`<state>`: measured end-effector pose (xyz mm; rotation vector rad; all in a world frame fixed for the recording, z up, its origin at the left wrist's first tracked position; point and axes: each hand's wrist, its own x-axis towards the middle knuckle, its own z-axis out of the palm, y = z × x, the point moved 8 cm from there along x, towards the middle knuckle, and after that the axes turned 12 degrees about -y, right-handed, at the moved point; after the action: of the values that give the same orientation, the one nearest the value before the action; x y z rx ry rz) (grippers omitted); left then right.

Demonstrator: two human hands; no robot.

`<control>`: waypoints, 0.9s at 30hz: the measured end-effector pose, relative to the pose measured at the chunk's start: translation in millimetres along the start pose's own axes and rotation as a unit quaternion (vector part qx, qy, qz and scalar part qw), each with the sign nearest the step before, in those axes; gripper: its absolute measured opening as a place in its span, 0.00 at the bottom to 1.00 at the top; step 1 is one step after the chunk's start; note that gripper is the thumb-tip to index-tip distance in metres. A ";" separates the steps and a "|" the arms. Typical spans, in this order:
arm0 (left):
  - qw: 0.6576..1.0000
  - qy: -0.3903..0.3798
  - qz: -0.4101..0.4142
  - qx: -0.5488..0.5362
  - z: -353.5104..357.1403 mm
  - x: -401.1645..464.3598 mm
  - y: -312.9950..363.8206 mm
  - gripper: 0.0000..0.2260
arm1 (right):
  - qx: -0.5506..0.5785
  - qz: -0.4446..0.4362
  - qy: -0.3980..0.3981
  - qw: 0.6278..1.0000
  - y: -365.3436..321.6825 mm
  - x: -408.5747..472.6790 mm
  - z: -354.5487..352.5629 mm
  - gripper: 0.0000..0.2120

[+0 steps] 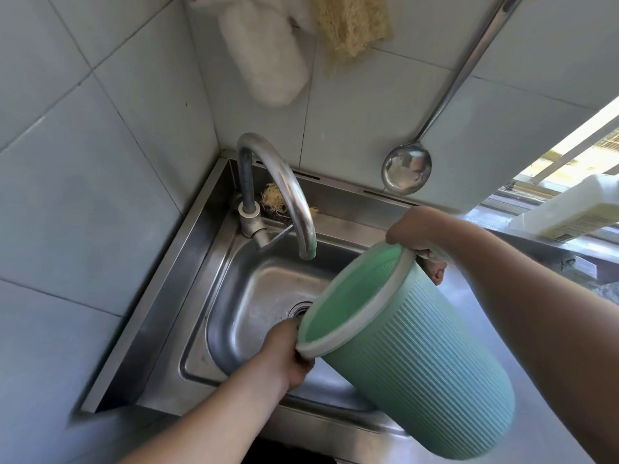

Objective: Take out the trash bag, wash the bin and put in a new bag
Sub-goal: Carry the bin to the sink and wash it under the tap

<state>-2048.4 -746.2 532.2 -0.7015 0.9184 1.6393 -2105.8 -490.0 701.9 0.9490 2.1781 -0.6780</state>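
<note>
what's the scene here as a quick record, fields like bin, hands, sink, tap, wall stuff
bin: green ribbed bin, tilted, mouth toward the sink, no bag visible inside
left hand: left hand grips the near part of the bin's rim
right hand: right hand grips the far part of the rim
sink: steel sink, drain partly visible beside the bin's rim
tap: curved tap, no water seen running
wall: ladle and loofah scrubber hang on the tiles
counter: white bottle lying at right
</note>
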 end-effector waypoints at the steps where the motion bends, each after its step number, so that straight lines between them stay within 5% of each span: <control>1: 1.000 0.000 0.021 0.010 0.7 -2.2 10.1 0.09 | -0.021 -0.003 0.013 1.000 -0.7 -2.4 -4.9 0.10; 9: 0.971 0.090 0.154 0.159 -10.1 -22.9 72.5 0.19 | -0.068 -0.074 0.065 0.993 15.0 -7.0 1.8 0.11; 13: 0.941 0.127 0.222 0.220 -14.6 -32.4 88.2 0.16 | -0.060 -0.073 0.022 0.995 46.2 3.9 42.5 0.09; 19: 0.852 0.191 0.329 0.361 -13.8 -46.9 101.5 0.15 | -0.008 -0.048 -0.033 0.998 77.3 27.7 117.6 0.08; 22: 0.815 0.241 0.345 0.397 -17.3 -49.4 107.2 0.16 | 0.054 -0.049 -0.019 0.997 84.3 38.3 139.9 0.08; 27: 0.808 0.253 0.330 0.418 -22.5 -38.3 108.8 0.18 | 0.112 -0.054 -0.013 0.992 98.3 52.5 150.2 0.14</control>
<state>-2144.5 -798.3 575.1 -0.1645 2.2888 1.3686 -2002.9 -508.7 546.8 0.9330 2.1735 -0.9971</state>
